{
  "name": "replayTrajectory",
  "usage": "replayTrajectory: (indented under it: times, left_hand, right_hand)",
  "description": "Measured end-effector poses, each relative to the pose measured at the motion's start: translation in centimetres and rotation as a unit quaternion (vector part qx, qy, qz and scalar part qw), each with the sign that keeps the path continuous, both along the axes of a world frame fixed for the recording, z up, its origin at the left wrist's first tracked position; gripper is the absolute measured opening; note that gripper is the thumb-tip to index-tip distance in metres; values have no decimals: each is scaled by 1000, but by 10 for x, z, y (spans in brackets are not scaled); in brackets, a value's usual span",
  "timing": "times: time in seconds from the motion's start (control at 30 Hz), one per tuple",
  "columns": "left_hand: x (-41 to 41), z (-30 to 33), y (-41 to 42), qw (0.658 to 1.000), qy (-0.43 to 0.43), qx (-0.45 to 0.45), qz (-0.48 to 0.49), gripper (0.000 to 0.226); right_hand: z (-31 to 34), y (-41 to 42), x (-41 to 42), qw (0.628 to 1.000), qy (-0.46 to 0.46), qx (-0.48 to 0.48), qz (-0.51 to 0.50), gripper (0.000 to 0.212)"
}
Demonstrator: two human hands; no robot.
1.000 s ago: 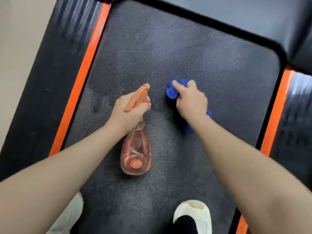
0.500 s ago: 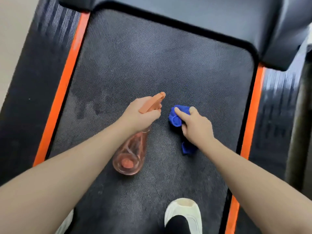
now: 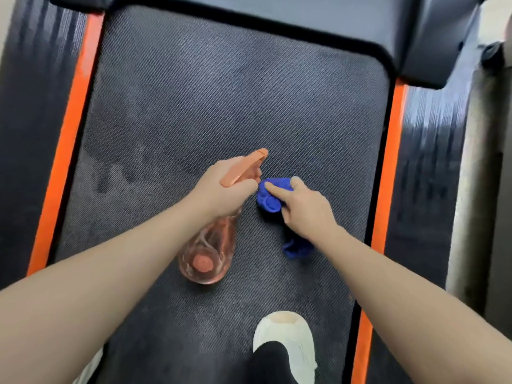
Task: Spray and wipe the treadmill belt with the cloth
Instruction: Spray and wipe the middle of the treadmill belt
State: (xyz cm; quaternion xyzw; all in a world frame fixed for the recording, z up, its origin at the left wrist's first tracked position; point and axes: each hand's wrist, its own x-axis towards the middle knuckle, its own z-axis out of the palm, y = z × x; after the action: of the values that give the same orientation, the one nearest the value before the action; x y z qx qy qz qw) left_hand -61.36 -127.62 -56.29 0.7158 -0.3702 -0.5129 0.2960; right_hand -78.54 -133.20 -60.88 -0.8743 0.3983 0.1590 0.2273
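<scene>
The dark textured treadmill belt [image 3: 221,92] fills the middle of the view, with damp darker patches at its left. My left hand [image 3: 221,189] grips the neck of a clear pink spray bottle [image 3: 207,253] with an orange nozzle that points up the belt. Right beside it my right hand [image 3: 304,209] holds a bunched blue cloth [image 3: 270,199] down on the belt, index finger and thumb stretched over the cloth. A tail of the cloth shows below the wrist.
Orange strips [image 3: 66,139] and black side rails [image 3: 426,162] run along both sides of the belt. The black motor cover [image 3: 360,20] closes the far end. My white shoe [image 3: 288,336] stands on the belt near the bottom edge.
The cloth and my right hand have slid back down the belt and left, close to the bottle hand. The view has shifted so the right rail shows more.
</scene>
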Motion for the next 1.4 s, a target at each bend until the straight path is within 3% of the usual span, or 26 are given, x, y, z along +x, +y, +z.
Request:
replayTrajectory:
  times: [0.07, 0.2, 0.27, 0.37, 0.43, 0.6, 0.7, 0.87, 0.93, 1.03, 1.13, 1.27, 1.4]
  left_hand:
    - [-3, 1, -2, 1000, -8, 7, -11, 37]
    - [-2, -1, 1, 1000, -13, 3, 25, 34]
    - [0, 1, 2, 999, -14, -5, 37, 35]
    - [3, 7, 7, 999, -22, -23, 27, 43]
    - [6, 9, 11, 998, -16, -25, 47, 41]
    - [9, 12, 14, 992, 32, -27, 119, 36]
    - [7, 12, 13, 997, 9, -21, 74, 31]
    - [-5, 13, 6, 1000, -12, -13, 19, 25]
    - [-7, 14, 7, 1000, -16, -18, 1, 32]
    - [-5, 16, 8, 999, -26, -17, -26, 36]
    - [-3, 15, 7, 1000, -28, -13, -6, 37]
    - [-15, 17, 3, 998, -62, 5, -22, 31]
    - [-27, 14, -4, 992, -98, 13, -74, 32]
  right_hand:
    - [-3, -22, 1, 998, 1, -39, -55, 48]
    - [-13, -57, 21, 947, -15, -55, -315, 46]
    - [-9, -41, 38, 957, -16, -58, -283, 46]
    - [-4, 0, 55, 998, -31, -33, -38, 44]
    - [-7, -5, 52, 997, -50, -50, 32, 45]
    - [-16, -81, 31, 966, -22, -96, -241, 47]
    - [-11, -59, 20, 975, -25, -107, -191, 48]
    - [-9, 11, -9, 998, -54, -30, -21, 52]
    - [-13, -8, -18, 994, -44, -96, 42, 52]
    - [-7, -62, -24, 980, 24, -191, -48, 51]
    - [-2, -73, -38, 971, 90, -178, -130, 54]
    - [1, -16, -64, 980, 124, -131, -77, 61]
    - [-12, -49, -72, 961, 89, -261, -6, 41]
